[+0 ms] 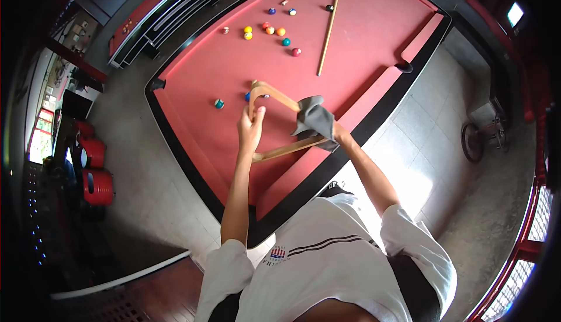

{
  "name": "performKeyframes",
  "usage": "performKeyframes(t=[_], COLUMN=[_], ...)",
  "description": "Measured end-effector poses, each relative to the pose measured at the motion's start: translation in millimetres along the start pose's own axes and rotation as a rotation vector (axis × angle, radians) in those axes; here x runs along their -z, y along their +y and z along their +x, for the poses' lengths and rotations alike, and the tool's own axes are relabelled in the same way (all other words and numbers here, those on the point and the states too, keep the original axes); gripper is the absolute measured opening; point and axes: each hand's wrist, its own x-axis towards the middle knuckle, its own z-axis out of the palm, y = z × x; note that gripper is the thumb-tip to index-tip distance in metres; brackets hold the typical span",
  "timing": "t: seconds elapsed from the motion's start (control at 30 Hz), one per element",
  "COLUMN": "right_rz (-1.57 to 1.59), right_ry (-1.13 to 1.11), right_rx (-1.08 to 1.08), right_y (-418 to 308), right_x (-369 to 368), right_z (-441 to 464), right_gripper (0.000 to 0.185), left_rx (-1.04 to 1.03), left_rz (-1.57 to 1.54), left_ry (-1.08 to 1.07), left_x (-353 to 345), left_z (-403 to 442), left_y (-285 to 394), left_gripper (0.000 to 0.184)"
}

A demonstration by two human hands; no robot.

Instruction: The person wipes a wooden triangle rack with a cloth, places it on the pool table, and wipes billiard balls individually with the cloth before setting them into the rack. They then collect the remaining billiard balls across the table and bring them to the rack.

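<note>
A wooden triangle rack [277,95] is held up above the red cloth of the pool table [204,141]. My left hand [250,130] is closed around its left side, thumb pointing up. A grey cloth [315,117] is wrapped over the rack's right corner, and my right hand [340,135] grips it there, fingers mostly hidden by the fabric. Just behind the rack, a blue ball [248,96] is partly covered by it. A green striped ball [219,104] lies to the left of my left hand.
Several balls, among them a yellow ball [248,29] and a black ball [329,8], lie farther up the table. A cue stick [328,30] rests lengthwise on the cloth. Red drum-like seats [97,187] stand at left, and another pool table [149,9] at upper left.
</note>
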Motion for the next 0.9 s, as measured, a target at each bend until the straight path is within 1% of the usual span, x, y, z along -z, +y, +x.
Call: performKeyframes(t=[0.03, 0.07, 0.17, 0.2, 0.23, 0.27, 0.3, 0.4, 0.47, 0.53, 0.6, 0.63, 0.7, 0.73, 0.77, 0.8, 0.83, 0.9], right_rz=[0.043, 0.084, 0.038, 0.057, 0.075, 0.298, 0.522, 0.436, 0.131, -0.496, -0.723, -0.633, -0.665, -0.682, -0.42, -0.09, -0.094, 0.072], right_ry=[-0.051, -0.101, -0.111, -0.122, -0.135, -0.096, -0.056, 0.003, -0.058, 0.123, 0.332, 0.361, 0.313, 0.289, 0.184, 0.294, 0.156, 0.103], right_rx=[-0.024, -0.05, -0.106, -0.088, -0.073, -0.032, 0.004, 0.064, 0.158, 0.292, 0.341, 0.358, 0.308, 0.279, 0.267, 0.118, -0.017, -0.06], right_y=[2, 6, -10, -17, -20, -13, -1, 2, 19, 25, 58, 64, 72, 70, 61, 93, 63, 47], right_x=[17, 33, 40, 47, 50, 43, 29, 19, 15, 5, -9, -11, -27, -32, -32, -70, -53, -42], right_z=[17, 34, 44, 45, 45, 48, 51, 56, 56, 59, 53, 52, 57, 59, 63, 60, 61, 64], right_gripper=[0.014, 0.014, 0.016, 0.016, 0.016, 0.016, 0.016, 0.019, 0.018, 0.017, 0.015, 0.015, 0.017, 0.019, 0.025, 0.03, 0.031, 0.033], left_rx=[-0.016, -0.021, -0.02, -0.066, -0.111, -0.152, -0.139, -0.137, -0.158, -0.099, -0.066, -0.065, -0.027, -0.062, -0.091, -0.113, -0.044, -0.108], left_rz=[-0.024, -0.019, 0.027, 0.044, 0.138, 0.229, 0.211, 0.177, 0.186, 0.155, 0.135, 0.131, 0.138, 0.141, 0.143, 0.146, 0.139, 0.188], left_ry=[0.09, 0.144, 0.303, 0.339, 0.316, 0.293, 0.293, 0.31, 0.359, 0.322, 0.317, 0.327, 0.31, 0.325, 0.337, 0.351, 0.303, 0.354], left_x=[-21, -29, -47, -57, -68, -80, -86, -99, -102, -105, -109, -113, -113, -113, -115, -116, -115, -118], left_z=[21, 25, 19, 15, 12, 8, 0, -4, -7, -5, -10, -13, -15, -12, -10, -11, -11, -10], left_y=[7, 7, 2, 4, -11, -29, -31, -40, -48, -53, -61, -70, -87, -93, -98, -103, -111, -115], left_gripper=[0.033, 0.034, 0.036, 0.033, 0.028, 0.024, 0.022, 0.017, 0.016, 0.015, 0.014, 0.014, 0.015, 0.016, 0.017, 0.019, 0.024, 0.022])
